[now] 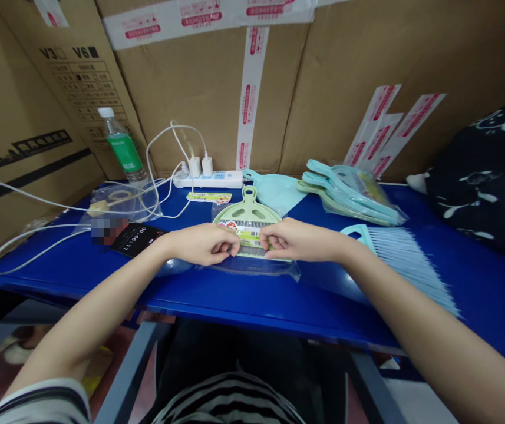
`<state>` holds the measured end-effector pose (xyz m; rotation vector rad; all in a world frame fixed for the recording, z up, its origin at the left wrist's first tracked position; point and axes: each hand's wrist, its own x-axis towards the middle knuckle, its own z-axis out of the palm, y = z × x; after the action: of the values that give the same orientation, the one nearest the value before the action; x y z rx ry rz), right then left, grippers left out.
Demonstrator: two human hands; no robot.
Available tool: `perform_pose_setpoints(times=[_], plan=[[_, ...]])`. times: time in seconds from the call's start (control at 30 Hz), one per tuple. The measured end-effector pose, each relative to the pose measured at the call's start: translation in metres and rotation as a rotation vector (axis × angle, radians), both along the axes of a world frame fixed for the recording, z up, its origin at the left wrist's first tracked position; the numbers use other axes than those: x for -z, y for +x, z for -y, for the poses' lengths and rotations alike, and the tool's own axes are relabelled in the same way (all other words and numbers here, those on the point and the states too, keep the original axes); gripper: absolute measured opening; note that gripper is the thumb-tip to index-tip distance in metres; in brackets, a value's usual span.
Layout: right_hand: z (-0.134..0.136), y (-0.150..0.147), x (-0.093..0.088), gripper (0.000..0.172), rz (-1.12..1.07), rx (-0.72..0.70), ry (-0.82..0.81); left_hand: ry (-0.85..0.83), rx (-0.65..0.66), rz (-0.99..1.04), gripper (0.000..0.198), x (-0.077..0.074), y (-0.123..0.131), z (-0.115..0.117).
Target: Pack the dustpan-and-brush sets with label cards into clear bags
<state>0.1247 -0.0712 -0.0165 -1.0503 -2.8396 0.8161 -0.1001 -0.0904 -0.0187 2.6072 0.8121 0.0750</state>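
From left, a carton (35, 112) marked "V3" and "V6", a phone (136, 240) showing "00:46:11", the left hand (203, 242), a bagged green dustpan (250, 228) on the table (217, 306) and the right hand (294, 240) are seen, fingers curled, clamping impossible to tell, the bag (274, 268) apparently being handled and a sure pinch called for.

The blue table (234, 294) is carrying quite a spread. Near its middle, a green dustpan set (249, 209) is lying in clear plastic, with a pale-blue dustpan (281, 189) resting behind. Wrapped sets (358, 197) are sitting farther right, and a loose brush (405, 253) is lying nearer the front. On the left, a dark phone (135, 238) is showing a timer and a bottle (124, 150) is standing behind; a power strip (229, 179) is sitting along the back.
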Motion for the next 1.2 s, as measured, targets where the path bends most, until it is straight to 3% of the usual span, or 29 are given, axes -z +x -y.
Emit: perform_pose_setpoints(times=[1.2], plan=[[-0.0013,0.0017,0.0029,0.013,-0.008,-0.020,0.011,0.018,-0.001,-0.006,0.015,0.0010,0.0003,0.0010]])
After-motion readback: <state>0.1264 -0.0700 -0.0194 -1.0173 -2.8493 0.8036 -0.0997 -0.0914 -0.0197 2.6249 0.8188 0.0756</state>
